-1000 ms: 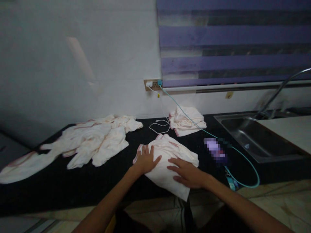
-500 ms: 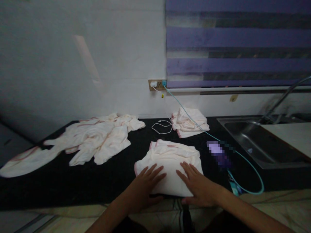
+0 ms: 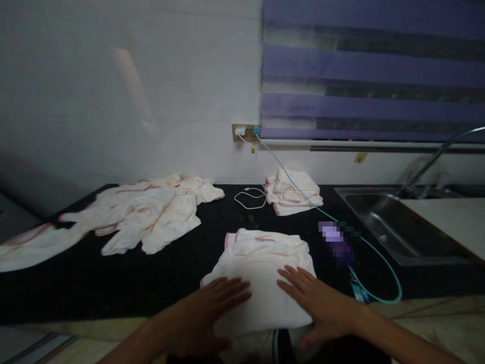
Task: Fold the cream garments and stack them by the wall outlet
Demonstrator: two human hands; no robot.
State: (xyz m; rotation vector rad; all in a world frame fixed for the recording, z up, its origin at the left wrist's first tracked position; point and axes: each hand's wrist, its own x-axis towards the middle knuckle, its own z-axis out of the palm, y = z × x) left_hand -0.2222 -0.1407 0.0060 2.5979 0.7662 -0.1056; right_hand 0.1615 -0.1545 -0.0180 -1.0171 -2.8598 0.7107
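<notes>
Now we've slid both flat, ungripping palms, left hand (image 3: 204,316) and right hand (image 3: 318,303), to the folded cloth (image 3: 261,273)'s near edge, smoothing it, lower centre.

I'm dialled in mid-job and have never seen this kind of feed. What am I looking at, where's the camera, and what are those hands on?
There is no machine here: a person works with two bare hands, and the one picture comes from a camera on their head, looking forward and down. The left hand and right hand lie flat, fingers spread, on a folded white cloth at the near edge of a black counter. Neither hand grips anything. To the left lies a loose heap of cloths; at the back sits a folded pile. A white cable and a teal cable run from the wall socket. A sink is on the right.
</notes>
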